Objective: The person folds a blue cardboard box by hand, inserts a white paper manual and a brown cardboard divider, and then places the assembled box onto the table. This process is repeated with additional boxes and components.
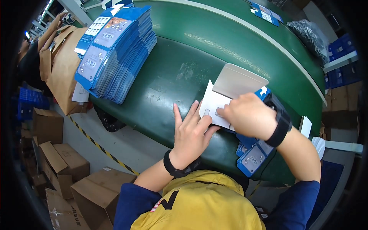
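A white card box (210, 100) with a raised flap lies on the green work surface in front of me. Two small rectangular marks or cut-outs show on its white face. My left hand (191, 132) rests at the box's left edge, fingers stretched and apart, its thumb side by the near edge. Over the right part of the box, my right hand (249, 116) is closed, fingertips pressed at one of the small rectangles; what they pinch, if anything, is hidden. Blue printed cards (253, 158) lie in a loose pile just right of the box, partly under my right forearm.
A tall stack of blue printed cards (124, 61) stands at the left of the green conveyor belt (172, 73). Beyond it is a brown paper bag (65, 71), with a person behind. Cardboard boxes (101, 189) sit on the floor. Clear plastic wrap (310, 36) lies far right.
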A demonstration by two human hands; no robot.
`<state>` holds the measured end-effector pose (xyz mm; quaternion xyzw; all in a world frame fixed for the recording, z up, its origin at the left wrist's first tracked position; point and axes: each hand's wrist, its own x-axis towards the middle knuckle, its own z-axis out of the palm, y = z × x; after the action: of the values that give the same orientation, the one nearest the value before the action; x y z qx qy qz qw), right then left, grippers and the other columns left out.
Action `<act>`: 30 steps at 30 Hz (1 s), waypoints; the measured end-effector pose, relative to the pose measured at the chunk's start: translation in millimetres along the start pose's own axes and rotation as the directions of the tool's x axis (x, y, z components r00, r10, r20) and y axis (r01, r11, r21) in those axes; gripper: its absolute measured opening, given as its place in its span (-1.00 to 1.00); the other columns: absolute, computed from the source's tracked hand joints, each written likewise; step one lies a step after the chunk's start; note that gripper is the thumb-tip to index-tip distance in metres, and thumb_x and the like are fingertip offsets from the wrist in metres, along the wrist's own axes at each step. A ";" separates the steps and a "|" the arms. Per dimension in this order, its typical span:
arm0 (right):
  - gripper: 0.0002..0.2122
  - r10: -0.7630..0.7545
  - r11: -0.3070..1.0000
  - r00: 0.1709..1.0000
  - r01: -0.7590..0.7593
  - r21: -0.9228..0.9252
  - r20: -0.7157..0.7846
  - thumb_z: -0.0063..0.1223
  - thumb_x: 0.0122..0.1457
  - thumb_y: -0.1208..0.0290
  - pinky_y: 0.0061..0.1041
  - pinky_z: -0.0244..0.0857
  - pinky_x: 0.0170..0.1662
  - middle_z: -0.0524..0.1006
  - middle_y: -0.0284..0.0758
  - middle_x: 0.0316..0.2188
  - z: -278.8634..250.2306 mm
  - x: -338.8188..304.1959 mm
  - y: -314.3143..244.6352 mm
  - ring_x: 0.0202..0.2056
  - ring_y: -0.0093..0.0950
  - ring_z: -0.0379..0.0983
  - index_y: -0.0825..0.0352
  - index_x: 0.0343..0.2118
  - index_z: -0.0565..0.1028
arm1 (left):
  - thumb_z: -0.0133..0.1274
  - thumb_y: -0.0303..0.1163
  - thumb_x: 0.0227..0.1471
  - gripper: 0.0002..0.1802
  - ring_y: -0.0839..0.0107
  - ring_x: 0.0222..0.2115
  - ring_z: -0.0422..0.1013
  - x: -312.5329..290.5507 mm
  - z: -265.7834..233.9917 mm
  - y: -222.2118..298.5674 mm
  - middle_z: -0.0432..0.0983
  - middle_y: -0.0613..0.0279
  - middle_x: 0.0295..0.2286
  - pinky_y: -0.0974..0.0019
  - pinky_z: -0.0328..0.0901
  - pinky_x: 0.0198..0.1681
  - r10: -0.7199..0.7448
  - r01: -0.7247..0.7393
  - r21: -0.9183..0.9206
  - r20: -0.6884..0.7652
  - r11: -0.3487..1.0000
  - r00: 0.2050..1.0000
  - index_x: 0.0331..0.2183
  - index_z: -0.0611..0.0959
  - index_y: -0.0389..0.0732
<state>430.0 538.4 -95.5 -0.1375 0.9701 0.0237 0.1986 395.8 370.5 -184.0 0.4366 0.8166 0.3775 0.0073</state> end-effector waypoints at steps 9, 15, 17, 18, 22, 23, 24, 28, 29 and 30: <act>-0.78 0.049 0.998 0.992 -0.045 -0.032 0.117 0.08 -0.07 0.43 -0.33 0.40 -0.35 0.55 -0.23 -0.53 -5.8 17.6 9.2 -0.42 -0.25 0.52 0.15 -0.28 0.54 | 0.21 -0.25 -0.20 -0.73 0.08 -0.23 0.42 7.9 -7.0 7.7 0.47 0.04 -0.54 -0.34 -0.03 0.04 0.068 -0.076 0.246 0.041 0.966 0.997 -0.46 0.52 -0.18; -0.69 -0.015 0.990 0.979 -0.014 0.141 0.204 0.05 -0.12 0.51 -0.28 0.38 -0.28 0.56 -0.18 -0.48 -4.9 34.1 19.5 -0.38 -0.19 0.50 0.12 -0.24 0.55 | 0.23 -0.15 -0.22 -0.70 0.14 -0.66 0.46 30.1 -20.2 7.7 0.48 0.07 -0.71 0.10 0.36 -0.24 0.057 -0.131 0.334 0.222 0.934 0.973 -0.61 0.62 -0.19; -0.70 -0.017 0.989 0.983 -0.009 0.146 0.181 0.03 -0.11 0.52 -0.29 0.38 -0.27 0.56 -0.18 -0.48 -5.1 33.1 15.5 -0.37 -0.19 0.50 0.12 -0.24 0.55 | 0.24 -0.14 -0.24 -0.69 0.15 -0.64 0.46 33.6 -20.2 10.2 0.48 0.07 -0.71 0.15 0.37 -0.33 0.010 -0.099 0.333 0.259 0.938 0.966 -0.62 0.62 -0.20; -0.72 0.021 0.992 0.977 -0.046 0.116 0.212 0.04 -0.11 0.51 -0.29 0.38 -0.27 0.56 -0.17 -0.48 -6.5 33.4 12.0 -0.36 -0.19 0.50 0.17 -0.26 0.56 | 0.25 -0.13 -0.25 -0.68 0.15 -0.63 0.47 35.1 -20.8 11.2 0.48 0.07 -0.71 0.21 0.38 -0.42 -0.042 -0.061 0.333 0.292 0.941 0.955 -0.64 0.62 -0.20; -0.80 0.082 0.994 0.985 -0.092 0.059 0.151 0.06 -0.13 0.49 -0.28 0.39 -0.27 0.56 -0.11 -0.47 -11.4 29.3 5.0 -0.36 -0.18 0.52 0.34 -0.37 0.57 | 0.26 -0.12 -0.27 -0.67 0.17 -0.63 0.47 32.3 -20.2 7.7 0.48 0.06 -0.70 0.26 0.35 -0.54 0.016 -0.117 0.342 0.285 0.933 0.959 -0.67 0.62 -0.20; -0.82 0.115 0.993 0.984 -0.119 0.019 0.137 0.07 -0.13 0.49 -0.28 0.40 -0.28 0.55 -0.09 -0.48 -12.4 24.9 2.2 -0.37 -0.18 0.52 0.38 -0.41 0.57 | 0.26 -0.12 -0.28 -0.67 0.17 -0.62 0.47 30.3 -19.5 7.0 0.48 0.06 -0.70 0.25 0.35 -0.53 0.028 -0.119 0.329 0.268 0.937 0.963 -0.67 0.62 -0.20; -0.83 0.147 0.989 0.982 -0.146 -0.021 0.122 0.08 -0.14 0.48 -0.29 0.40 -0.29 0.55 -0.07 -0.48 -12.4 19.6 -0.4 -0.37 -0.17 0.52 0.42 -0.45 0.57 | 0.26 -0.12 -0.28 -0.67 0.17 -0.62 0.47 28.6 -19.0 6.2 0.48 0.07 -0.70 0.24 0.35 -0.52 0.039 -0.120 0.317 0.250 0.941 0.967 -0.67 0.62 -0.20; -0.83 0.118 0.993 0.969 -0.109 -0.052 0.219 0.08 -0.11 0.45 -0.32 0.41 -0.29 0.55 -0.08 -0.49 -6.6 12.6 -2.6 -0.37 -0.17 0.53 0.41 -0.45 0.58 | 0.26 -0.12 -0.28 -0.66 0.16 -0.61 0.47 29.4 -17.8 5.7 0.48 0.07 -0.69 0.23 0.35 -0.52 0.039 -0.123 0.330 0.251 0.936 0.967 -0.67 0.62 -0.21; -0.84 0.101 0.993 0.969 -0.085 -0.083 0.226 0.05 -0.10 0.47 -0.32 0.41 -0.29 0.56 -0.09 -0.48 -2.8 15.4 -3.1 -0.37 -0.18 0.53 0.40 -0.45 0.58 | 0.26 -0.12 -0.29 -0.66 0.15 -0.61 0.47 30.6 -18.5 5.2 0.48 0.06 -0.69 0.23 0.35 -0.51 0.039 -0.122 0.326 0.251 0.937 0.967 -0.67 0.62 -0.21; -0.84 0.102 0.993 0.969 -0.085 -0.085 0.223 0.05 -0.10 0.47 -0.32 0.41 -0.29 0.56 -0.09 -0.48 0.8 19.2 -3.4 -0.37 -0.18 0.53 0.40 -0.45 0.58 | 0.26 -0.12 -0.29 -0.65 0.15 -0.60 0.48 31.4 -19.0 4.8 0.49 0.05 -0.68 0.23 0.35 -0.51 0.039 -0.122 0.323 0.252 0.939 0.967 -0.67 0.62 -0.22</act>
<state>414.3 530.3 -103.8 -0.0952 0.9449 0.0849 0.3015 373.4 383.1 -157.5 0.5073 0.8432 0.1769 0.0168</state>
